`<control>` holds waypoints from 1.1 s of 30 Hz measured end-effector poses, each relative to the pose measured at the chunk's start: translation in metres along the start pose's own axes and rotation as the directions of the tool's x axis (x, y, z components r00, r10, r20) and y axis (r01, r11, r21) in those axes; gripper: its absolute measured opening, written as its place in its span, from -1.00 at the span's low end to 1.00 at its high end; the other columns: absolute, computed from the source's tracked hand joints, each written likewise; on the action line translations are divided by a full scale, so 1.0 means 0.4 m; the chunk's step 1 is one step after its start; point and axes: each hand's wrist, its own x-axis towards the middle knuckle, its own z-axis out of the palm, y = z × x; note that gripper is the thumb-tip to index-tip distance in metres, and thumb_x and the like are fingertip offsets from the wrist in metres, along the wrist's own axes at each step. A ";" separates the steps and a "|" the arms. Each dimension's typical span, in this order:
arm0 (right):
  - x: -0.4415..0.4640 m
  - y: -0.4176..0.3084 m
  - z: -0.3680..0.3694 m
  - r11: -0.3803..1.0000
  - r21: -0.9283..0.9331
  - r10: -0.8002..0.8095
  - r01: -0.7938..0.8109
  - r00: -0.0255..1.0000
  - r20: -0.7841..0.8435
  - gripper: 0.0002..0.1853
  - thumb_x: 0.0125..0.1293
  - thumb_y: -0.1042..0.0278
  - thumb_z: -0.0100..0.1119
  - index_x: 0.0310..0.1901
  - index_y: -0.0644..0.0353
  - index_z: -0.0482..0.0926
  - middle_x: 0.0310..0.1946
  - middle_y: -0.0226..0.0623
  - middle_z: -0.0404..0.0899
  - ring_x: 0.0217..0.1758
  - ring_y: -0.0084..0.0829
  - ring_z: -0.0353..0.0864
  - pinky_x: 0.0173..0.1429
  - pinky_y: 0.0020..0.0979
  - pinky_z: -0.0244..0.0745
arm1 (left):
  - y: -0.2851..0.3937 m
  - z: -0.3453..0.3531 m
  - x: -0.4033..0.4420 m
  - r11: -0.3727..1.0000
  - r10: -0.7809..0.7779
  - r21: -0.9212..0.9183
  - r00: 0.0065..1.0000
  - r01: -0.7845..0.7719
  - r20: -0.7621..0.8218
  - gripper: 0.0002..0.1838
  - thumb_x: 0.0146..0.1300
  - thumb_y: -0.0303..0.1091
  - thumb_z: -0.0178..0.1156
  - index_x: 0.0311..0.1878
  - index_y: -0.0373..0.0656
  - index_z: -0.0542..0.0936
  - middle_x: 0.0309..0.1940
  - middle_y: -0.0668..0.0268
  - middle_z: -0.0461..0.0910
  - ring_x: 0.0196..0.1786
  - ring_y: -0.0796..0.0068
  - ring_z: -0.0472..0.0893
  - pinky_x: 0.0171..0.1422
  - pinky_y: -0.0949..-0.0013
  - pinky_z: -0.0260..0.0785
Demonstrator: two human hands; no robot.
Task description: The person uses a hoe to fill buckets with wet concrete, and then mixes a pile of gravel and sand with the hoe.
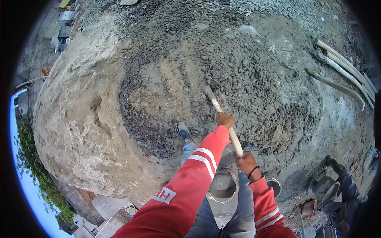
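Observation:
Both my hands are wrapped round a pale wooden tool handle [236,142] that slants up and away from me. My left hand [225,120] grips it around the middle, farther out. Nearer my body, my right hand [248,164] holds the lower end. The far end of the handle is coated grey and meets the wet grey mortar mix [258,107]; the tool's head is buried or hidden, so its kind cannot be told. Dark gravelly mix and a sandy patch lie around that end.
A big sand heap [83,111] rises at left. Gravel [178,16] spreads at the back. Pipes [345,65] lie at right. A bucket [222,186] stands between my legs, another bucket [274,186] beside my right leg. A person [349,190] is at lower right near a tilted bucket [326,188].

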 end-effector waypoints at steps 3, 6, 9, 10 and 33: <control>-0.127 0.024 -0.147 0.994 0.074 0.079 -0.086 0.993 0.093 -0.84 0.09 0.47 0.20 -0.27 0.29 0.53 -0.66 -0.38 0.47 -0.70 -0.57 0.44 -0.62 -0.45 0.34 | 0.053 -0.013 -0.186 0.841 -0.153 -0.510 0.983 0.182 0.098 -0.74 0.07 -0.31 0.36 -0.32 -0.33 0.58 -0.54 0.13 0.60 -0.52 0.17 0.63 -0.40 0.18 0.51; -0.281 0.111 -0.279 0.975 -0.218 -0.043 0.046 0.999 0.018 -0.75 0.03 0.40 0.24 -0.24 0.30 0.53 -0.59 -0.20 0.52 -0.59 -0.31 0.53 -0.45 -0.30 0.45 | 0.039 0.131 -0.194 0.466 -0.194 -0.813 0.937 0.349 0.291 -0.81 0.18 -0.31 0.31 -0.37 -0.15 0.49 -0.65 0.37 0.44 -0.66 0.43 0.46 -0.57 0.30 0.40; -0.444 0.214 -0.419 0.794 -0.602 -0.154 0.086 0.986 -0.061 -0.64 -0.04 0.35 0.24 -0.17 0.30 0.53 -0.47 0.04 0.57 -0.38 0.06 0.59 -0.26 -0.13 0.49 | 0.118 0.211 -0.367 0.189 -0.217 -0.789 0.809 0.584 0.547 -0.83 0.21 -0.34 0.29 -0.37 -0.08 0.46 -0.61 0.42 0.37 -0.61 0.53 0.44 -0.53 0.38 0.39; -0.488 0.267 -0.456 0.769 -0.634 -0.181 0.081 0.979 -0.095 -0.64 -0.04 0.35 0.22 -0.16 0.28 0.52 -0.46 0.06 0.57 -0.37 0.09 0.59 -0.26 -0.12 0.50 | 0.120 0.244 -0.447 0.155 -0.095 -0.769 0.784 0.620 0.613 -0.84 0.20 -0.34 0.30 -0.35 -0.09 0.48 -0.56 0.41 0.41 -0.59 0.50 0.45 -0.50 0.37 0.42; 0.675 -0.147 0.290 0.897 -0.230 -0.433 0.376 0.853 -0.293 -0.49 0.05 0.40 0.27 0.12 0.16 0.49 -0.23 0.18 0.63 -0.10 0.17 0.62 -0.01 -0.01 0.54 | 0.314 -0.309 0.489 0.942 0.277 -0.083 0.894 -0.324 -0.351 -0.43 0.15 -0.36 0.23 0.14 -0.50 0.28 -0.05 -0.33 0.53 0.04 -0.24 0.57 0.19 0.00 0.42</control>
